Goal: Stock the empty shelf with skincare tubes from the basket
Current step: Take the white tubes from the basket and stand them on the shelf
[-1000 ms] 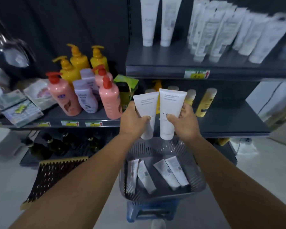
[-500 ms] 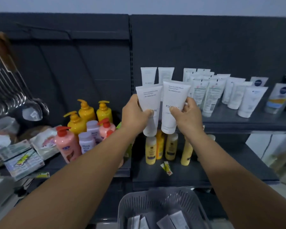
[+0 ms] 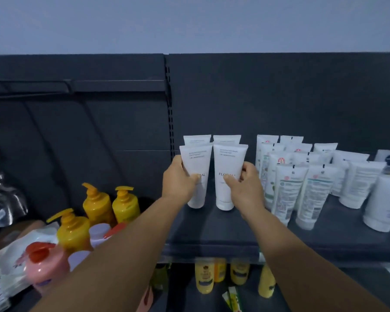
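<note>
My left hand (image 3: 178, 184) has its grip closed around a white Floral tube (image 3: 197, 174), thumb across the front near the lettering and fingers wrapped behind its left edge. My right hand (image 3: 245, 190) is closed the same way on a second white Floral tube (image 3: 226, 174), thumb on the front, fingers curled around the right edge. Both tubes stand cap-down and upright, side by side with a narrow gap between them, their caps at or just above the dark shelf (image 3: 212, 230); I cannot tell whether they actually touch it. Just behind them, farther back on the same shelf, two matching white tubes (image 3: 211, 139) stand against the dark back panel (image 3: 279, 97). To the right, well clear of my right hand, rows of other white facial tubes (image 3: 302, 190) fill the shelf. To the left and lower, yellow pump bottles (image 3: 109, 206) stand behind a pink bottle with a red cap (image 3: 44, 264), with white packets (image 3: 16, 251) nearer the left edge. Under the shelf, small yellow bottles (image 3: 204, 278) line the next level down.
</note>
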{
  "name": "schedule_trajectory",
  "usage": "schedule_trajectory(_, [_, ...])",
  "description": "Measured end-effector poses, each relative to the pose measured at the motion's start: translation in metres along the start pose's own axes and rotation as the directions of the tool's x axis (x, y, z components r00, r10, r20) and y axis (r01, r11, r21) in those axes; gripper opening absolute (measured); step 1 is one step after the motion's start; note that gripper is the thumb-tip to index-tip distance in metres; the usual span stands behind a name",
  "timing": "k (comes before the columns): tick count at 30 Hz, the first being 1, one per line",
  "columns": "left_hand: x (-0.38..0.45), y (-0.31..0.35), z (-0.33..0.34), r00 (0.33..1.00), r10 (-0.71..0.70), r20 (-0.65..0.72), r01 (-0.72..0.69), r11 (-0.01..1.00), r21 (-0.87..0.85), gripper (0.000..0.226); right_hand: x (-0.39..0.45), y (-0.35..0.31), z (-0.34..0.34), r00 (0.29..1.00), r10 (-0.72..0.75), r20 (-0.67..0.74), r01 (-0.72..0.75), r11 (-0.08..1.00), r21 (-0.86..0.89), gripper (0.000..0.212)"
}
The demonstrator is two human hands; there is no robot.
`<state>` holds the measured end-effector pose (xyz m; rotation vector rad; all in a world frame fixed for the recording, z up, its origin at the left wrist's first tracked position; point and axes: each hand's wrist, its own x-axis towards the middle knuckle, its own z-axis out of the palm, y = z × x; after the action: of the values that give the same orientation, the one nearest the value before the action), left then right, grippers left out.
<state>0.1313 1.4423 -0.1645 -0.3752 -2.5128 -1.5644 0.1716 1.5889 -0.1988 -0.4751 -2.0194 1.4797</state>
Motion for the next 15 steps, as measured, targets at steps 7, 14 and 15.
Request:
schedule_trajectory(7, [0.044, -0.018, 0.017, 1.0, -0.016, 0.026, 0.015, 0.999, 0.033, 0.03, 0.043, 0.022, 0.017, 0.999, 0.038, 0.04, -0.039, 0.999, 0.026, 0.032])
schedule_trajectory(14, [0.061, -0.02, 0.022, 0.998, -0.002, 0.06, 0.0, 0.999, 0.045, 0.039, 0.055, 0.026, 0.027, 0.999, 0.04, 0.012, -0.04, 0.999, -0.02, 0.041])
schedule_trajectory(15, [0.06, -0.02, 0.021, 0.998, -0.006, 0.064, 0.003, 0.999, 0.04, 0.043, 0.054, 0.025, 0.027, 0.999, 0.035, 0.006, -0.035, 0.999, -0.026, 0.04])
